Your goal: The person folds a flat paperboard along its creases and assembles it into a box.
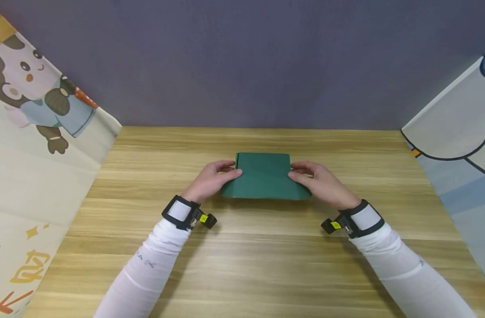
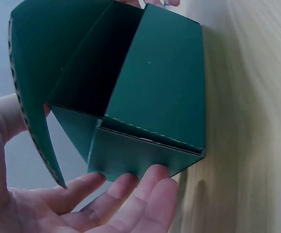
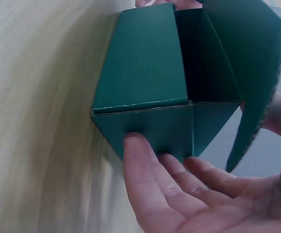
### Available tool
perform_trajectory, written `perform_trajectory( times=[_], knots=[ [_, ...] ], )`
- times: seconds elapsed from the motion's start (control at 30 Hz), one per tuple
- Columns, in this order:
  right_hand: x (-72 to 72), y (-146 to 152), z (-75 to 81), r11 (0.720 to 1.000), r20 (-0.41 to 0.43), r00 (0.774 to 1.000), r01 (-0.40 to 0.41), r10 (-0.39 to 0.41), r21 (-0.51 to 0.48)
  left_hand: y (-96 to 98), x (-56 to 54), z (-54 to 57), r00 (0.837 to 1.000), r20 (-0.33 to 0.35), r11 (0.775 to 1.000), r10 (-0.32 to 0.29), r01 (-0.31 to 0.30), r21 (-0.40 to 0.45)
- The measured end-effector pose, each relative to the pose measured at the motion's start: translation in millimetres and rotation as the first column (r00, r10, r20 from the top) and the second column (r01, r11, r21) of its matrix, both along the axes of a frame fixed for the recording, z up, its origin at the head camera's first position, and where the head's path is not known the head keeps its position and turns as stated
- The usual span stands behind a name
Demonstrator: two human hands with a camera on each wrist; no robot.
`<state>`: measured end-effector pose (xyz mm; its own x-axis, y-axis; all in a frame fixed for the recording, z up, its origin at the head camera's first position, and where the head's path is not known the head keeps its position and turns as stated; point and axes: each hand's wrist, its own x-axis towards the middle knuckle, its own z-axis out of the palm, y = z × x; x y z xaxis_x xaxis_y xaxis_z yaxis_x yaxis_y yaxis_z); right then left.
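Note:
A green cardboard box (image 1: 264,176) is in the middle of the head view, between both hands. Its lid flap (image 2: 53,43) stands partly raised, and a dark gap into the box shows beneath it in both wrist views. My left hand (image 1: 211,179) holds the left end, thumb by the flap and fingertips (image 2: 155,174) against the side wall. At the opposite end, my right hand (image 1: 323,183) grips in mirrored fashion, its fingertips (image 3: 136,143) touching the other side wall. The inside of the box is too dark to make out.
The box is over a wood-grain table (image 1: 262,265). Behind the table rises a dark grey-blue wall (image 1: 258,62). Printed cartoon panels flank the table at left (image 1: 47,176) and right (image 1: 457,115). Each wrist carries a strapped camera.

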<state>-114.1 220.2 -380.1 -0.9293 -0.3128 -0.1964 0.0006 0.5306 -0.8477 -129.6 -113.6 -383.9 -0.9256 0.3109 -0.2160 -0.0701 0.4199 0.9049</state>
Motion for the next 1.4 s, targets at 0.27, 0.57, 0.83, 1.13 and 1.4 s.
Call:
perform_trajectory(
  times=[0.27, 0.57, 0.83, 1.13, 1.4],
  knots=[
    [0.0, -4, -7.8, 1.0, 0.001, 1.0, 0.005, -0.005, 0.017, 3.8, 1.1, -7.5, 0.999, 0.003, 0.999, 0.039, -0.038, -0.022],
    [0.6, -7, -13.4, 1.0, -0.015, 1.0, 0.005, -0.005, 0.004, 6.8, 3.9, -11.3, 0.998, -0.001, 0.998, 0.061, -0.061, -0.026],
    [1.4, -10, -15.3, 1.0, -0.013, 1.0, 0.017, -0.017, -0.01, 8.7, 4.7, -14.2, 0.997, -0.026, 0.997, 0.074, -0.075, -0.029],
    [2.1, -12, -16.5, 0.999, -0.011, 0.999, 0.043, -0.043, 0.003, 11.6, 5.9, -15.1, 0.995, -0.036, 0.994, 0.096, -0.097, -0.04],
    [8.9, -17, -18.6, 0.996, -0.029, 0.996, 0.091, -0.09, 0.025, 19.4, 16.3, -15.2, 0.985, -0.139, 0.983, 0.105, -0.124, -0.133]
  ],
)
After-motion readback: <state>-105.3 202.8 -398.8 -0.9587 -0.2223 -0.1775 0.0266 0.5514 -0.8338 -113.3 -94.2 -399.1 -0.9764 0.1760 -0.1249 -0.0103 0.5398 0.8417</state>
